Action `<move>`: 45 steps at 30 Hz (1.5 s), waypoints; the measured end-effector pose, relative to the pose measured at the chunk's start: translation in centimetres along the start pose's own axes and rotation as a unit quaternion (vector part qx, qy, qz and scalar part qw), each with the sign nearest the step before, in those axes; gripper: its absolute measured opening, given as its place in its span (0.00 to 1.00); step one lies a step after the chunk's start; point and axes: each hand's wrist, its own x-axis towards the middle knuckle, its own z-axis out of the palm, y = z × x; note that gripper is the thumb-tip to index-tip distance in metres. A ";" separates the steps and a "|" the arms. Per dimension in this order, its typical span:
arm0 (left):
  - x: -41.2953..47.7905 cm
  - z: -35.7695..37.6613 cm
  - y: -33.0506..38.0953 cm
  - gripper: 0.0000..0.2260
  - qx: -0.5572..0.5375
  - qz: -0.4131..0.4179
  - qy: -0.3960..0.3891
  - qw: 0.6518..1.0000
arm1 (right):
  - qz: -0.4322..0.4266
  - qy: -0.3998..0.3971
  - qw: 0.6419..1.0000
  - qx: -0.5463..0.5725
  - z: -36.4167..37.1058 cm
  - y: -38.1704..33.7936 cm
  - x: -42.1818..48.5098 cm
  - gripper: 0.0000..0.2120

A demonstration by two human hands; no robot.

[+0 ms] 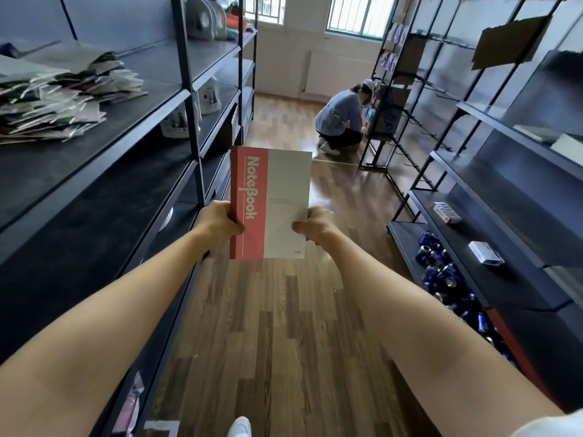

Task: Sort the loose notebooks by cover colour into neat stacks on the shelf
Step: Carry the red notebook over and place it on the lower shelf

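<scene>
I hold one notebook (271, 203) out in front of me over the wooden floor (277, 326) of the aisle, between two runs of dark shelving. My left hand (217, 225) grips its lower left edge at the red spine and my right hand (315, 227) grips its lower right edge. Both thumbs lie on the cover.

The shelf on my left (104, 152) carries a loose, sprawling pile of notebooks (56, 102), with their edges fanned out at different angles. Further along that side, pale bags (205, 18) sit on the top level. On my right, blue cans (438, 266) lie jumbled on the lowest shelf (407, 238). Two small boxes (446, 212) rest on the level above them, well apart from each other.

My fingers are hidden behind the notebook, so I cannot see how they lie. The pile is cut off at the left edge, and its cover colours are hard to tell apart. The small grey print on the cover I hold is too fine to read. At the far end a crouching person (342, 118) faces a rack, and what they handle is blurred.

The notebook stands upright with its cover towards me and its long axis running from my hands up towards the far wall. A red band runs down the left side and the rest is pale grey. The word "NoteBook" runs lengthwise along the band, top to bottom.
</scene>
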 end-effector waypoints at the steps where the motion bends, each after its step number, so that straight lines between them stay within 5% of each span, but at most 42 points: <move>1: 1.6 -0.2 0.0 0.08 0.003 0.001 0.001 1.000 | 0.002 -0.001 1.000 0.003 -0.1 -0.4 1.4 0.13; 21: 22.4 -0.1 2.0 0.06 0.002 -0.002 -0.004 1.000 | 0.020 -0.003 1.000 -0.011 -2.8 -3.8 21.4 0.12; 34: 32.7 3.4 4.9 0.04 0.026 -0.039 0.060 0.997 | -0.028 -0.042 0.998 -0.044 -7.1 -3.9 34.1 0.14; 45: 34.6 0.3 1.4 0.02 -0.001 -0.110 0.138 0.984 | -0.094 -0.131 0.985 -0.052 -2.7 -8.8 39.2 0.16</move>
